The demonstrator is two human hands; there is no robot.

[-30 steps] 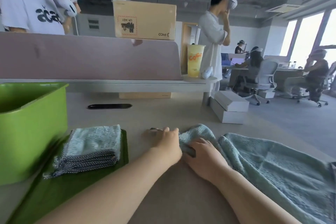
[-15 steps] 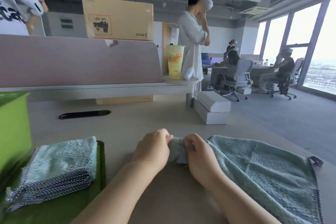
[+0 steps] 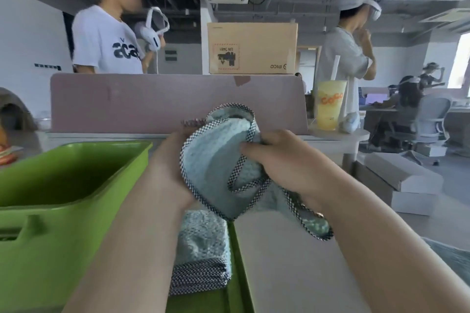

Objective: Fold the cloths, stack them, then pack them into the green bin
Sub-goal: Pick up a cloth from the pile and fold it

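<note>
I hold a light blue cloth (image 3: 218, 165) with a checked border up in the air in front of me, bunched and drooping. My left hand (image 3: 170, 162) grips its left side and my right hand (image 3: 277, 160) grips its right side with curled fingers. Below it a stack of folded blue cloths (image 3: 203, 251) lies on a flat green lid (image 3: 235, 274). The green bin (image 3: 76, 201) stands open at the left, and what I see of its inside holds no cloth. The corner of another blue cloth (image 3: 452, 256) lies at the right edge.
A pink desk divider (image 3: 127, 101) runs across the back with a cardboard box (image 3: 251, 48) on top. A yellow drink cup (image 3: 329, 104) stands on a shelf to the right. White boxes (image 3: 401, 183) lie on the table's far right. People stand and sit behind.
Both hands have lifted the cloth off the table and brought it leftward, above the folded stack. My view has swung left, so the green bin is back in sight.
</note>
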